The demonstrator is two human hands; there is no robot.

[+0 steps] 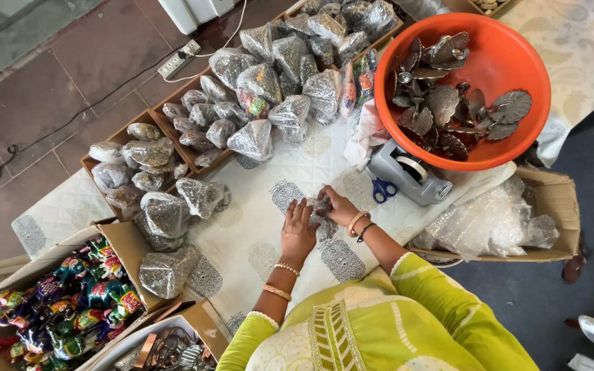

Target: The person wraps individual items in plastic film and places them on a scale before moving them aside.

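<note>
My left hand [298, 230] and my right hand [338, 206] both press on a small bubble-wrapped metal piece [321, 214] lying on the white printed quilt [256, 233]. The left hand lies flat over its left side, the right hand grips its right side. The piece is mostly hidden under the fingers. Both wrists wear bangles, and the sleeves are lime green.
An orange tub [496, 62] of dark metal leaf-shaped pieces stands at the back right, with a grey tape dispenser [407, 172] and blue scissors [381, 189] before it. Wrapped bundles [269, 89] fill wooden trays at the back left. A cardboard box of bubble wrap [503, 220] sits right; a box of colourful figurines [70, 302] left.
</note>
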